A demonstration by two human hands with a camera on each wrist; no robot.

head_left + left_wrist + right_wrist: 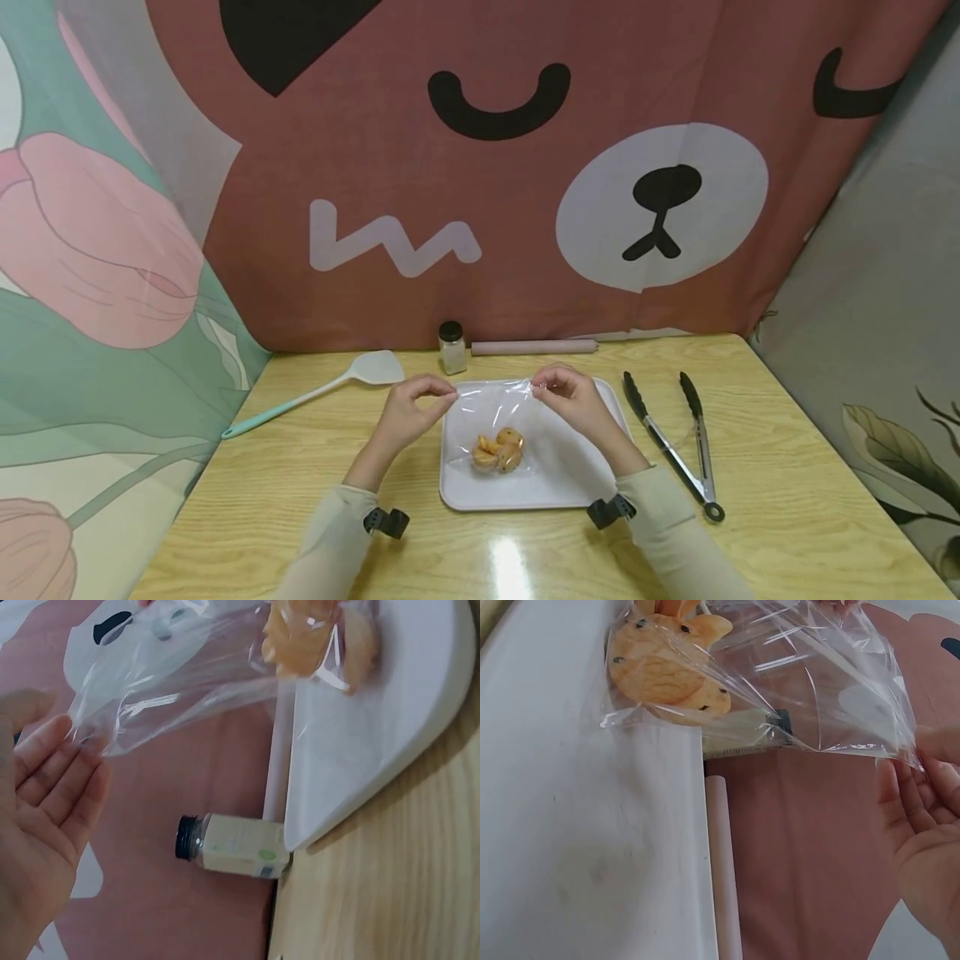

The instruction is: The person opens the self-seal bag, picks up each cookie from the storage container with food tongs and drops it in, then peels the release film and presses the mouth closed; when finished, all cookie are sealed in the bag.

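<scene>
A clear plastic bag (491, 408) with several small golden-brown baked pieces (498, 451) in its bottom is over the white tray (570, 467). My left hand (408, 410) pinches one top corner of the bag between thumb and fingers. The opposite top corner is pinched by my right hand (577, 404), so the top edge stretches between both hands. In the left wrist view, the bag (187, 682) slants from the left hand (52, 772) down to the tray. The right wrist view has dark-specked pieces (664, 664) inside the film, beside the tray's surface.
Behind the tray stand a black-capped jar (453, 350) and a pale pink rod (534, 347). To the left lies a spatula (315, 392) with a mint handle. Spread metal tongs (678, 450) with black tips lie to the right on the wooden table (780, 467).
</scene>
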